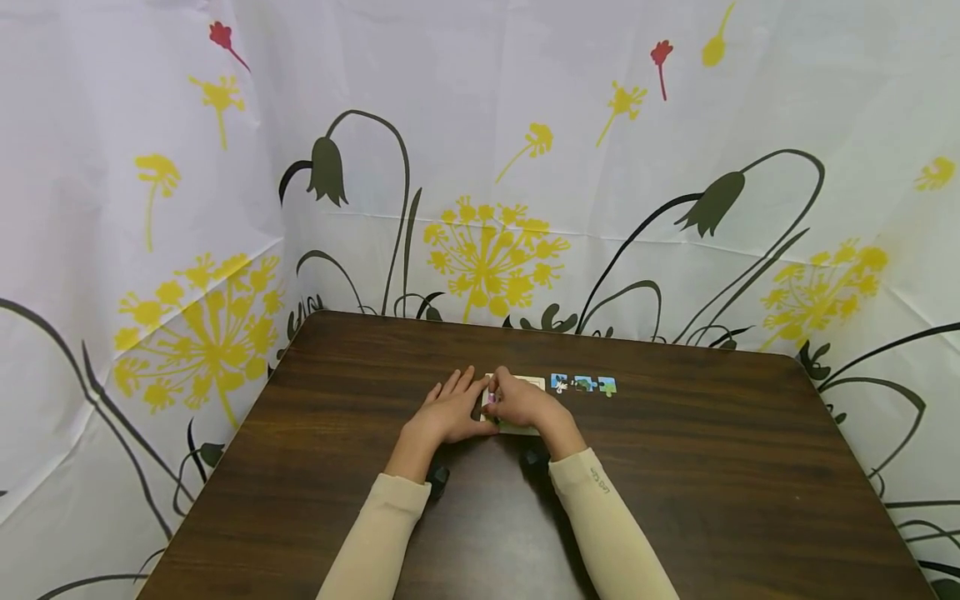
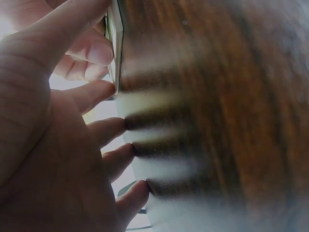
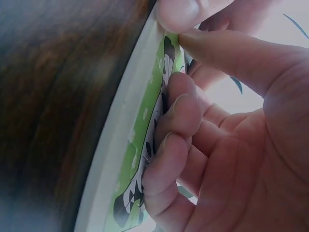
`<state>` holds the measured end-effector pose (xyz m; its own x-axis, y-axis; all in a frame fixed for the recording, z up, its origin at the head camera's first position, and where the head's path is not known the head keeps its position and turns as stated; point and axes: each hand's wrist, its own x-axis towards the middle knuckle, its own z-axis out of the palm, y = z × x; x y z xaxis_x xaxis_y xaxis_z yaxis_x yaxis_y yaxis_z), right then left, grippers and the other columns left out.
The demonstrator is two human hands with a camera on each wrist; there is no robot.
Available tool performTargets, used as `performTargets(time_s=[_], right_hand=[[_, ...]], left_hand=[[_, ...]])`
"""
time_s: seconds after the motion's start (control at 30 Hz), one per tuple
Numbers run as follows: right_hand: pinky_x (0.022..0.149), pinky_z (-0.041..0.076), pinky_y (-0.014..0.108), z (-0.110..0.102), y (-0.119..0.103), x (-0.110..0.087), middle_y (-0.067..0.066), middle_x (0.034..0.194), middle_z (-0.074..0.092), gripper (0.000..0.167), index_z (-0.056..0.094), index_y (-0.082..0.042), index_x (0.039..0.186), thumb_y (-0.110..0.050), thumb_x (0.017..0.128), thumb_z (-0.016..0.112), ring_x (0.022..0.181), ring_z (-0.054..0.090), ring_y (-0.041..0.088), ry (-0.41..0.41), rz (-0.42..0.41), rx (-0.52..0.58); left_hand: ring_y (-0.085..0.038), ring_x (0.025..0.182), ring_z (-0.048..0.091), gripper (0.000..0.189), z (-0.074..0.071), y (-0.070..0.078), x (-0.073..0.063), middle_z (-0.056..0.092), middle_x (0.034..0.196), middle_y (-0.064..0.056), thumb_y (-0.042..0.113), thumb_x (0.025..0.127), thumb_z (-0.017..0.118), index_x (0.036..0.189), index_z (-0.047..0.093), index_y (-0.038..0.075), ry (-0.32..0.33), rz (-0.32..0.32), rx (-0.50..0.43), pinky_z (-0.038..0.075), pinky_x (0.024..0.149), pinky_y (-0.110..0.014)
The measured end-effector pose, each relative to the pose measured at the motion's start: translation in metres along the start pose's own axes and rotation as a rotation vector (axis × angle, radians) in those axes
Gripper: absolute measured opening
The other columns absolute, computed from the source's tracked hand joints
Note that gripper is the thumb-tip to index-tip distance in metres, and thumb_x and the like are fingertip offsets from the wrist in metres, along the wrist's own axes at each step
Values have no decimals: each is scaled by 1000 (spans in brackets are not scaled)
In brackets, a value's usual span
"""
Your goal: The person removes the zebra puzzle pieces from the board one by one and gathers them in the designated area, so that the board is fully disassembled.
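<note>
A small picture puzzle in a pale-rimmed tray lies flat on the table under both hands. My left hand is at its left side, fingers spread straight with the tips on the table and the thumb by the tray's near edge. My right hand is over the tray, thumb and forefinger about a pink and purple puzzle piece, mostly hidden. In the right wrist view, its other fingers curl onto the green picture with black-and-white figures. Much of the picture is covered.
Right of the tray, loose puzzle pieces lie in a row: a blue and white piece, a blue and green piece and a green piece. The dark wooden table backs onto a flower-printed white curtain.
</note>
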<state>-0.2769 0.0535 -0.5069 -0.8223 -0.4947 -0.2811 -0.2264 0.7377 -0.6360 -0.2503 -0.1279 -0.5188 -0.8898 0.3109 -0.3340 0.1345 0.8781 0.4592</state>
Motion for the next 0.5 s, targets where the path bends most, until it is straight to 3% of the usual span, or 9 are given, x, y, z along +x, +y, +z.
performTargets(time_s=[0.27, 0.5], right_hand=[[68, 43, 34, -2, 1, 1, 6, 92, 63, 31, 55, -8, 121, -26, 103, 73, 78, 57, 21, 10, 5, -11], [66, 43, 32, -3, 5, 3, 8, 99, 62, 30, 56, -10, 120, -15, 96, 74, 77, 55, 21, 4, 9, 30]], left_hand=[[-34, 170, -1, 100, 3, -4, 5, 4, 183, -9, 59, 96, 75, 174, 24, 23, 9, 0, -8, 3, 136, -64], [-34, 170, 1, 100, 5, -5, 6, 5, 183, -9, 60, 95, 76, 174, 26, 24, 17, 0, -1, 4, 135, -64]])
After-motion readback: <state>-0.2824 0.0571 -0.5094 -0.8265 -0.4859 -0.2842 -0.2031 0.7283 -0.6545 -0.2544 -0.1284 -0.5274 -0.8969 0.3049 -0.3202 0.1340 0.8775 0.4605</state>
